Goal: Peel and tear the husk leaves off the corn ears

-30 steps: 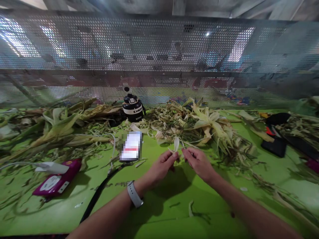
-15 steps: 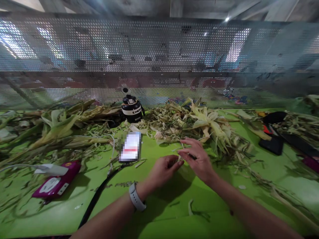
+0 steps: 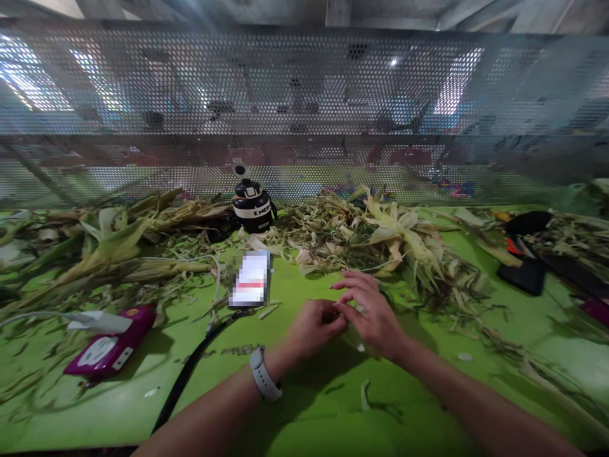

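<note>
My left hand, with a watch on its wrist, is closed in a pinch above the green tabletop. Against its fingertips press the thumb and index finger of my right hand, whose other fingers stretch out to the left. Whatever is pinched there is too small and hidden to name. A small pale scrap shows just below my right hand. Beyond both hands lies a heap of dried husk strips, with a pale yellow-green corn husk on its right side. A curled pale strip lies nearer.
A lit phone, a black strap and a magenta power box with a white plug are on the left. A black bottle stands behind the phone. Long husks cover the back left. A perforated metal screen closes off the back.
My right hand has turned and shifted slightly left, its fingertips now meeting my left hand's. A dark object seen earlier in my right hand no longer shows. A pale scrap has appeared below it.
</note>
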A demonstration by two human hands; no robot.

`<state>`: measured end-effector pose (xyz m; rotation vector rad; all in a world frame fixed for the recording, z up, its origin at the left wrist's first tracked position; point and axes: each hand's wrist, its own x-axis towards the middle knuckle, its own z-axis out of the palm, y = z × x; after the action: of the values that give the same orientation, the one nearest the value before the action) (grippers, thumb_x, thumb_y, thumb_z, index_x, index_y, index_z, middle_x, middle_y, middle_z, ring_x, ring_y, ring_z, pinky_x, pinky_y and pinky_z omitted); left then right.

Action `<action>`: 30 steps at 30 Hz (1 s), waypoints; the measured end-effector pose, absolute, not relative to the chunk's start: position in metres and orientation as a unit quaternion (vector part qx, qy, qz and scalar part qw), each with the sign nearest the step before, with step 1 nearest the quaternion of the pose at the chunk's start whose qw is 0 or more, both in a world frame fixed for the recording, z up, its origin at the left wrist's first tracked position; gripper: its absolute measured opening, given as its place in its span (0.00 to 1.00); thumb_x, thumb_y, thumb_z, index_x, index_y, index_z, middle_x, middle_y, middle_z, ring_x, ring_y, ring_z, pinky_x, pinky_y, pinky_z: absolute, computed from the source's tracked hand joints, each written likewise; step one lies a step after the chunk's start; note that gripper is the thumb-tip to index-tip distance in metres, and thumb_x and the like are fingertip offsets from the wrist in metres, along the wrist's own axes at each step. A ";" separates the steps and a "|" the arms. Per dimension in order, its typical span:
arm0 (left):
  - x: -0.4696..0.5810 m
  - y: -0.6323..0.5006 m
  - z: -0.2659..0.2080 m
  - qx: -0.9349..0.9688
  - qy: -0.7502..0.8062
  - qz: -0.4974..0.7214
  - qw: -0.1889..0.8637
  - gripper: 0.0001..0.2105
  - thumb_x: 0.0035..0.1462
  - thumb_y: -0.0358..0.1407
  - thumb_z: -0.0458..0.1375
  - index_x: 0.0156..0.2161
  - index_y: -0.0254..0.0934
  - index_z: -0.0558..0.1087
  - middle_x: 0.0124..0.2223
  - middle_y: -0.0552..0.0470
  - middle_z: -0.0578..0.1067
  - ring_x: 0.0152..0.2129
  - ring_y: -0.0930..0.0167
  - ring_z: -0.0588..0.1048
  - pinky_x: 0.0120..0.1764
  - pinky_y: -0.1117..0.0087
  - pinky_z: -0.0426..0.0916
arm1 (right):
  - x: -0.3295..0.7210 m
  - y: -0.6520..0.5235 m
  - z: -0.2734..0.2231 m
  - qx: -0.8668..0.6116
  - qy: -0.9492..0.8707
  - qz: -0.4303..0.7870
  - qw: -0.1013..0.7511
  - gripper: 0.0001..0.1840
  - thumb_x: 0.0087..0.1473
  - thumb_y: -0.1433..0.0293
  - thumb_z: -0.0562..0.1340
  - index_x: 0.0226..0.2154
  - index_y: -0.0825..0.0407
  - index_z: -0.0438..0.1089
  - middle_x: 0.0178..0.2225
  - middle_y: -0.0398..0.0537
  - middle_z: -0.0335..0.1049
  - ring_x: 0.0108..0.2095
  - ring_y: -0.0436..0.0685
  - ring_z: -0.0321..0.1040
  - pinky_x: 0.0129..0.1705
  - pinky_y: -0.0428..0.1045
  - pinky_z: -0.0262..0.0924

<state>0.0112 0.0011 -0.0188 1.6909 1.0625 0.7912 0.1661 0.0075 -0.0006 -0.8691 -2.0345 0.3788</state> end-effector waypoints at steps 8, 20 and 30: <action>0.014 -0.001 -0.026 0.674 0.355 0.307 0.570 0.13 0.52 0.40 0.56 0.22 0.34 0.65 0.20 0.59 0.58 0.19 0.78 0.55 0.23 0.73 0.51 | 0.163 0.002 -0.004 -0.316 -0.834 0.111 0.438 0.05 0.56 0.73 0.57 0.32 0.49 0.68 0.38 0.49 0.71 0.49 0.60 0.62 0.52 0.59 0.57; 0.012 0.007 -0.013 0.378 0.377 0.500 0.682 0.15 0.48 0.45 0.62 0.37 0.35 0.73 0.39 0.46 0.78 0.41 0.66 0.73 0.47 0.65 0.63 | 0.175 0.005 0.012 -0.423 -0.775 0.126 0.452 0.06 0.54 0.68 0.58 0.28 0.50 0.67 0.29 0.48 0.68 0.33 0.56 0.64 0.36 0.52 0.60; 0.018 0.002 -0.012 0.413 0.362 0.535 0.642 0.13 0.49 0.40 0.63 0.39 0.35 0.76 0.39 0.48 0.78 0.40 0.69 0.73 0.48 0.68 0.64 | 0.165 0.012 -0.004 -0.405 -0.738 0.380 0.383 0.11 0.57 0.64 0.55 0.28 0.52 0.68 0.32 0.46 0.70 0.35 0.54 0.66 0.39 0.49 0.60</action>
<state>0.0176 0.0022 -0.0117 0.9418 0.8243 1.2193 0.1652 0.0124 -0.0040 -1.0330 -1.8828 0.9691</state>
